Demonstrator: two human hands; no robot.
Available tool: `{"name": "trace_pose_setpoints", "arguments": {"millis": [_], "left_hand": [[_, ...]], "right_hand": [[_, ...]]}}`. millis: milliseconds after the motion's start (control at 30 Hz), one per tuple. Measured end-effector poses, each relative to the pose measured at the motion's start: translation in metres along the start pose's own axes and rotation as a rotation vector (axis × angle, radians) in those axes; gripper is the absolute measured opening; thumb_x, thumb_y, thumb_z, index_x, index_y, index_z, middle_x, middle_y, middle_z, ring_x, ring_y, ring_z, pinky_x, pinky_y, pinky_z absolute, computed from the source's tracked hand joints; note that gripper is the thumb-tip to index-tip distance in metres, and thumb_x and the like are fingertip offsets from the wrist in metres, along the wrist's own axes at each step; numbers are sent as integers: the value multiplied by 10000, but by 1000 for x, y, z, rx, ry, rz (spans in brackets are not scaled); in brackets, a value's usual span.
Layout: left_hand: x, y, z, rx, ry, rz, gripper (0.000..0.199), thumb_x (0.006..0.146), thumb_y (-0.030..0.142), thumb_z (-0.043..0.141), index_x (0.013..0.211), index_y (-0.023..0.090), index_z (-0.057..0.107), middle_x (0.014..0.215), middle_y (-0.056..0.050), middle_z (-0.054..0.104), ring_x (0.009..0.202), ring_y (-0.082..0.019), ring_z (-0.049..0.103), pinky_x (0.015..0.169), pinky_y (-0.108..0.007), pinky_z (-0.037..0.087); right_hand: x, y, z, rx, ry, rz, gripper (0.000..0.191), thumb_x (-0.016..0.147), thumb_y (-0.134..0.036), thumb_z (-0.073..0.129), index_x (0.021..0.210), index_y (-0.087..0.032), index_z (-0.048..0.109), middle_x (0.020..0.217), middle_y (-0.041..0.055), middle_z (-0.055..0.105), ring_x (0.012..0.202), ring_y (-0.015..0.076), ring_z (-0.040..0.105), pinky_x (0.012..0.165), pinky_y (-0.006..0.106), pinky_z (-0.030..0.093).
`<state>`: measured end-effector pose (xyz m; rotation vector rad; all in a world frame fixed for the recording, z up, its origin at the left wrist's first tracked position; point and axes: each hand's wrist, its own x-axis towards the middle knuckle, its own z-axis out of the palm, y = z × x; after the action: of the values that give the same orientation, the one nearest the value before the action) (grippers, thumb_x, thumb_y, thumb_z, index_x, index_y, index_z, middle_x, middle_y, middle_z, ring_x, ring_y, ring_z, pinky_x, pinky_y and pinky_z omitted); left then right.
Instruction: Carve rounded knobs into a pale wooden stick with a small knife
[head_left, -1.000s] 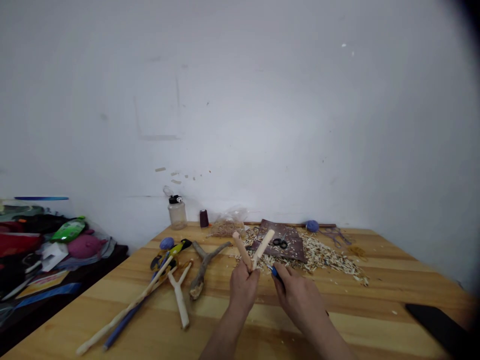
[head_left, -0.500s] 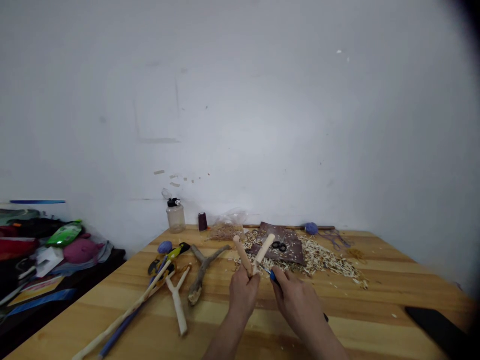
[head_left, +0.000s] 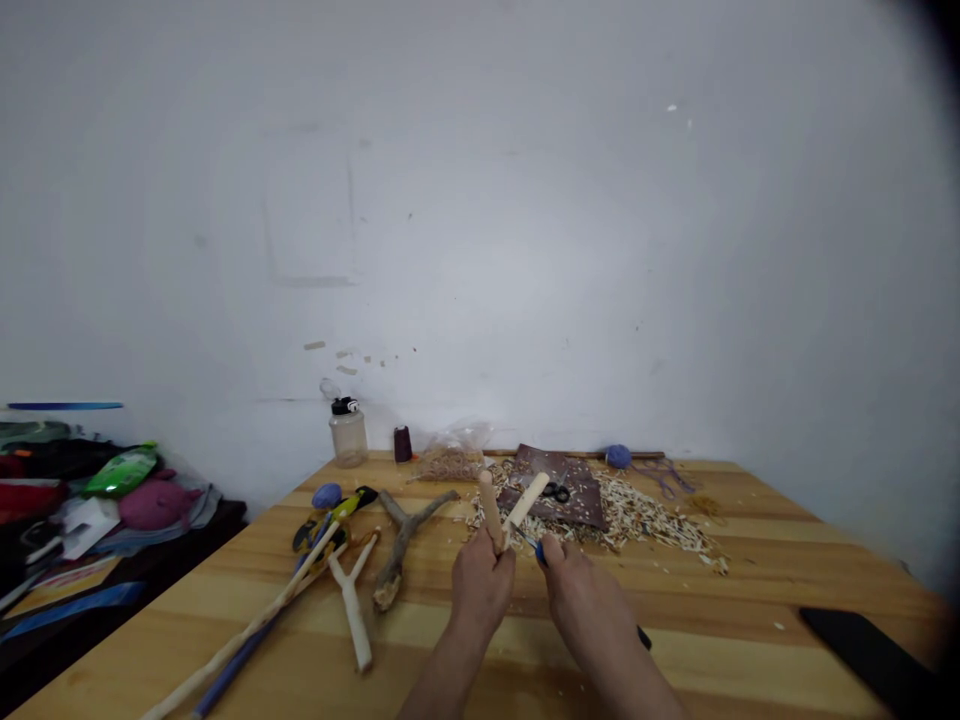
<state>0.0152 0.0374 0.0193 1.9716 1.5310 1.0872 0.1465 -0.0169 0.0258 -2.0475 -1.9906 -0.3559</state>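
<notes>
Two prongs (head_left: 529, 501) of a peeled forked stick (head_left: 490, 512) rise past the left hand (head_left: 482, 582), which wraps the stick below them; the right hand (head_left: 586, 598) grips a blue-handled knife (head_left: 541, 553), its blade near the right prong. Wood shavings (head_left: 645, 517) lie beyond, a grey forked branch (head_left: 403, 545) leftward; tabletop (head_left: 727, 620) stretches rightward to a black slab (head_left: 862, 655) near the edge.

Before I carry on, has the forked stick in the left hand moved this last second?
Yes: the forked stick shifted right, its left prong now nearer the scissors.
</notes>
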Motion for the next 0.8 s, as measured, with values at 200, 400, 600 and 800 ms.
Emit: {"name": "trace_pose_setpoints", "arguments": {"millis": [200, 400, 600, 800], "left_hand": [[-1, 7, -4, 261, -55, -16, 165, 812, 212, 434, 939, 184, 535, 836, -48, 652, 818, -177, 600, 657, -237, 362], [-10, 19, -1, 459, 18, 70, 233, 838, 186, 382, 1017, 172, 532, 903, -101, 641, 830, -224, 601, 665, -282, 361], [-6, 8, 2, 39, 1, -11, 168, 820, 226, 430, 948, 186, 532, 813, -47, 642, 774, -185, 590, 626, -240, 350], [-1, 3, 1, -149, 2, -19, 147, 773, 217, 463, 893, 184, 541, 796, -32, 633, 765, -185, 572, 640, -243, 356]], "right_hand": [[-3, -10, 0, -84, -10, 53, 289, 843, -55, 351, 1023, -222, 503, 835, 65, 622, 708, 173, 636, 530, 212, 368], [0, -16, 4, -114, 61, 137, 306, 850, -38, 327, 1027, -207, 511, 819, 83, 621, 713, 192, 641, 550, 236, 395], [9, 7, 14, 321, 176, 240, 228, 924, -277, 332, 1072, -201, 488, 822, 63, 667, 676, 175, 638, 535, 231, 356], [6, 10, 15, 574, 151, 119, 246, 906, -297, 329, 1064, -184, 480, 782, 53, 671, 689, 185, 630, 550, 234, 337]]}}
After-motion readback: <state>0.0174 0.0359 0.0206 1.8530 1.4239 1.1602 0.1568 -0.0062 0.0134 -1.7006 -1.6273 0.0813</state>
